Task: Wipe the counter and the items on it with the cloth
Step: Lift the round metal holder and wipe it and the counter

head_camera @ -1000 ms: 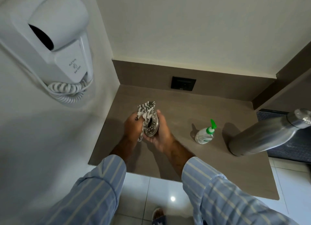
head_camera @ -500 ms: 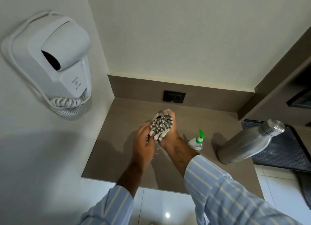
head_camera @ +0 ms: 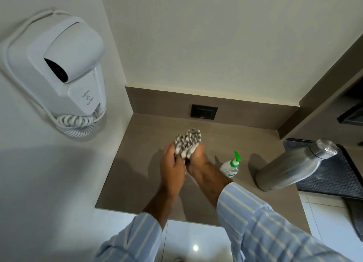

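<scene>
A grey-and-white patterned cloth (head_camera: 188, 142) is bunched over a small glass that is held above the brown counter (head_camera: 135, 175). The cloth hides almost all of the glass. My left hand (head_camera: 172, 168) grips the cloth from the left side. My right hand (head_camera: 198, 159) is closed around the covered glass from the right. Both hands press together over the middle of the counter, a little left of a small clear bottle with a green cap (head_camera: 230, 166).
A tall steel bottle (head_camera: 290, 168) stands at the counter's right end. A black socket (head_camera: 204, 111) sits in the back splash. A white wall hair dryer (head_camera: 59, 75) with a coiled cord hangs on the left wall. A dark mat (head_camera: 337, 175) lies right of the counter.
The cloth has gone from hanging beside the glass to covering its top. My hands have turned and moved slightly away from me, and my head has tilted up.
</scene>
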Demonstrator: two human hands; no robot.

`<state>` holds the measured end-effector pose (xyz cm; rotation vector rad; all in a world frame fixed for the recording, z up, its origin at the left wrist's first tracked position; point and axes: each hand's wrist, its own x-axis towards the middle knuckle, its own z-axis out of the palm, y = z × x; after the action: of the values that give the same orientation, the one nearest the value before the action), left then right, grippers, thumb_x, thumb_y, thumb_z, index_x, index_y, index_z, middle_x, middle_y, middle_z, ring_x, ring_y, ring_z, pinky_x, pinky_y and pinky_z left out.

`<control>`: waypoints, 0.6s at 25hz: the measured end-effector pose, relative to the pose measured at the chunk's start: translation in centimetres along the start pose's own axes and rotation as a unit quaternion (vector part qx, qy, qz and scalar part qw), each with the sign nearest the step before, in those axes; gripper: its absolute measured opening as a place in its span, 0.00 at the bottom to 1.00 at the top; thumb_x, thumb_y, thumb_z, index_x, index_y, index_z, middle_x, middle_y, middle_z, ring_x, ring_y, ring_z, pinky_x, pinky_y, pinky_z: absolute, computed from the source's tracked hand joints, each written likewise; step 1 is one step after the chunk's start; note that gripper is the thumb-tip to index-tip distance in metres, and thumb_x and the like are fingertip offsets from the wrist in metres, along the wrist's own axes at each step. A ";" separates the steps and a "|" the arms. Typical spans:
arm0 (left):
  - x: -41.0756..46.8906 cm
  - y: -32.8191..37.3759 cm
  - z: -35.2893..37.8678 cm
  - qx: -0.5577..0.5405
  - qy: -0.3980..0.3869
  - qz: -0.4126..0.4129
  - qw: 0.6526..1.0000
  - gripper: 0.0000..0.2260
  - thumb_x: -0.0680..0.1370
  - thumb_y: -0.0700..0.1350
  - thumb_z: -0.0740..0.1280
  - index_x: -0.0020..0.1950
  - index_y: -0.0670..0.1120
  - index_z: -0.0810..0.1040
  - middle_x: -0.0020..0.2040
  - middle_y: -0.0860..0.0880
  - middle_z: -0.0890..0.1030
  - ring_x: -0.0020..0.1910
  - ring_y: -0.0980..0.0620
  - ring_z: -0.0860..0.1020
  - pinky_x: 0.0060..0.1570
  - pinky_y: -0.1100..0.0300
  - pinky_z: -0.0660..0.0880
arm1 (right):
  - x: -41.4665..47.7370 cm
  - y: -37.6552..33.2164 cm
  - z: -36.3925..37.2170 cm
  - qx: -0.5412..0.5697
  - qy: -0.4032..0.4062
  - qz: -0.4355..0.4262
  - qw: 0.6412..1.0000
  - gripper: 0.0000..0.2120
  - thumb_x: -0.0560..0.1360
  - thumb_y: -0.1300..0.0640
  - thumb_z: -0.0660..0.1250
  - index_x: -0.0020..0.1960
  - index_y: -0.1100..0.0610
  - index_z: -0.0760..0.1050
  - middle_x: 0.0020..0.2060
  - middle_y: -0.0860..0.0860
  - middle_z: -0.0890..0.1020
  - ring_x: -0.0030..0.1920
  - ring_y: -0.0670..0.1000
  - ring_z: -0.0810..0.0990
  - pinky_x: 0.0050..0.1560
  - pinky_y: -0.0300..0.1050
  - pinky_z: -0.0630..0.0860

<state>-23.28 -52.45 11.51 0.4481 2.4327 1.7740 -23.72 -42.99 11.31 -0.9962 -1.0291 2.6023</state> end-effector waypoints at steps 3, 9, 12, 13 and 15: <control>-1.6 -2.9 -0.6 0.056 -0.001 -0.027 0.998 0.15 0.75 0.28 0.62 0.57 0.39 0.81 0.53 0.48 0.83 0.54 0.49 0.81 0.53 0.73 0.71 | 0.4 -1.0 -0.3 0.007 -0.008 0.022 1.000 0.29 0.76 0.34 0.60 0.37 0.58 0.80 0.33 0.56 0.81 0.34 0.54 0.81 0.42 0.47 0.79; 5.0 0.6 0.0 -0.045 -0.012 -0.176 0.983 0.11 0.79 0.43 0.63 0.57 0.48 0.83 0.50 0.50 0.87 0.45 0.55 0.83 0.36 0.71 0.75 | 0.6 1.2 1.0 -0.086 0.008 -0.017 0.996 0.28 0.82 0.40 0.53 0.58 0.60 0.84 0.54 0.59 0.87 0.56 0.58 0.86 0.58 0.52 0.82; 3.3 1.5 0.4 0.015 -0.035 -0.044 0.998 0.10 0.79 0.43 0.64 0.58 0.50 0.82 0.50 0.57 0.83 0.45 0.62 0.79 0.40 0.80 0.70 | 1.2 -0.5 0.4 -0.022 -0.009 -0.012 1.000 0.31 0.85 0.42 0.51 0.42 0.57 0.87 0.39 0.54 0.88 0.41 0.50 0.87 0.45 0.44 0.84; 2.2 0.5 0.4 0.044 -0.036 0.004 0.998 0.10 0.78 0.40 0.65 0.56 0.48 0.82 0.49 0.54 0.83 0.45 0.61 0.79 0.42 0.80 0.69 | 1.2 -1.4 0.0 -0.008 -0.008 0.006 1.000 0.32 0.84 0.40 0.52 0.39 0.57 0.86 0.36 0.55 0.86 0.38 0.51 0.86 0.42 0.44 0.83; 1.5 -3.2 -0.1 0.103 -0.036 0.033 0.993 0.09 0.76 0.37 0.64 0.52 0.41 0.82 0.48 0.44 0.84 0.46 0.50 0.80 0.44 0.72 0.70 | 1.2 -3.1 -0.8 -0.021 0.033 0.008 0.999 0.31 0.80 0.35 0.58 0.46 0.61 0.84 0.42 0.58 0.86 0.42 0.56 0.86 0.46 0.48 0.82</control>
<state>-25.33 -53.05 8.64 0.6075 2.5897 1.5059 -24.36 -39.81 12.26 -1.0963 -1.0669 2.5528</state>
